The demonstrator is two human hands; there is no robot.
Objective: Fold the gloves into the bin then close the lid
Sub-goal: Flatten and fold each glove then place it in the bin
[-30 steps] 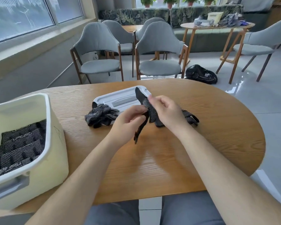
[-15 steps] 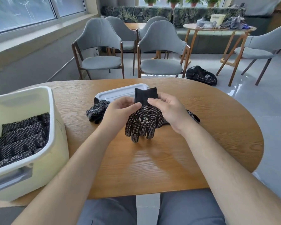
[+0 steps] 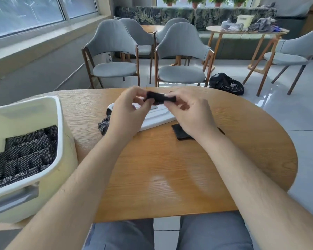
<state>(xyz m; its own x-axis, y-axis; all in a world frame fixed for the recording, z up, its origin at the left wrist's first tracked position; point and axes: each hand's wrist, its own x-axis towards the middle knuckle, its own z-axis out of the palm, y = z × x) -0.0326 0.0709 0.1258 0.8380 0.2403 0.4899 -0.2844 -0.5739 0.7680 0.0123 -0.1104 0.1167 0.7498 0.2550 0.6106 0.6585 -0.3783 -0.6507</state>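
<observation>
Head view: my left hand (image 3: pixel 128 110) and right hand (image 3: pixel 190 112) are raised over the white lid (image 3: pixel 157 118). Each pinches one end of a black glove (image 3: pixel 160 98) stretched sideways between them, though blur hides exactly how my fingers sit. It looks like knit fabric, so I judge it light, limp and floppy, unlikely to slip or be damaged. Pinching the cuff and the fingertip end should keep the fold tidy. A dark glove (image 3: pixel 182 133) lies on the wooden table (image 3: pixel 170 177) under my right wrist, and a crumpled glove (image 3: pixel 104 123) lies beside my left. The cream bin (image 3: pixel 59 123) on my left already holds folded gloves (image 3: pixel 25 154).
</observation>
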